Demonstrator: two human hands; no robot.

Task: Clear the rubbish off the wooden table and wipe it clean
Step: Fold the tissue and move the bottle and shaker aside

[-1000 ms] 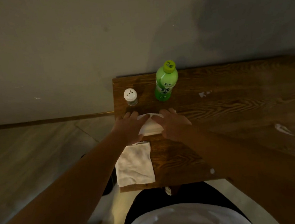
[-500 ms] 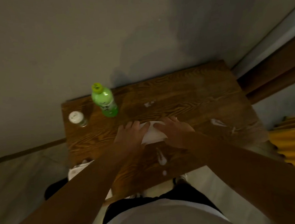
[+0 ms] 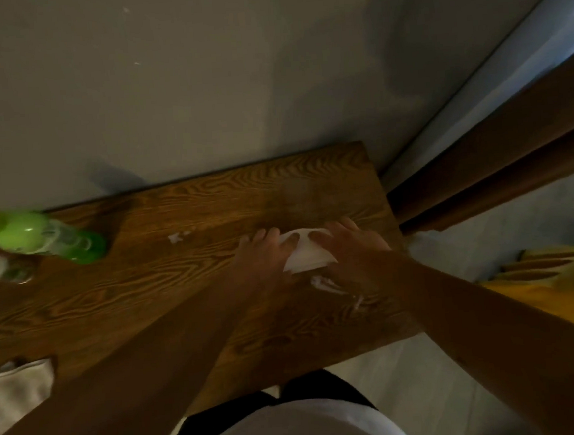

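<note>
Where grain runs dark and wavy across wooden table [image 3: 188,287], folded white tissue [image 3: 304,255] is pressed flat near right end by left hand [image 3: 264,257] and right hand [image 3: 353,246], fingers spread, neither clenched. White smears [image 3: 323,283] seen just beside tissue (another [image 3: 176,237] farther left). Glossy green bottle [image 3: 47,241] at far left.

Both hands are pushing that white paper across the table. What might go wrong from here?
The left hand and right hand press the white paper near the table's right edge, so swept bits may drop to the floor. White smears lie just behind the paper; the pass may miss them or spread them. Another white scrap sits apart, toward the green bottle, and may be overlooked.
</note>
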